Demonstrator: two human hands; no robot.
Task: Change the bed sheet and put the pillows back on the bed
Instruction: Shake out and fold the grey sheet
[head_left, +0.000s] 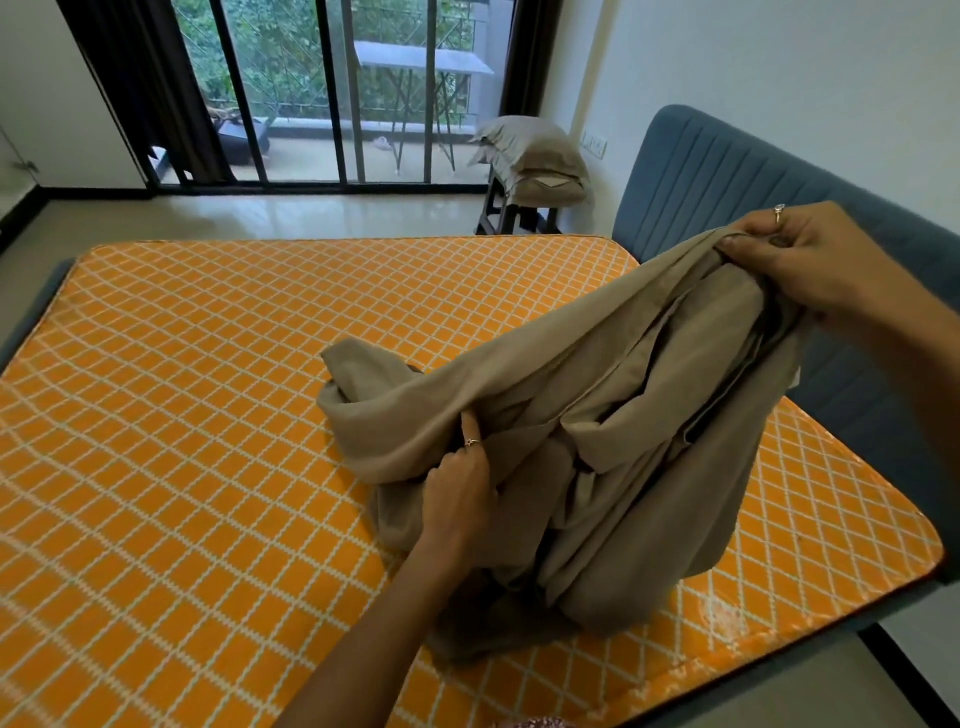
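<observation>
Bare orange mattress (208, 415), beige sheet (597, 415) bunched, gripped by both hands' fingers (748, 244)

A home bedroom is shown by a bare mattress (208, 389), padded headboard (727, 176), stacked pillows (530, 161) and balcony doors (332, 88).

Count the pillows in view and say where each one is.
2, stacked on a dark stand by the window: top pillow on bottom pillow. None on the mattress; the bunched sheet could hide more.
</observation>
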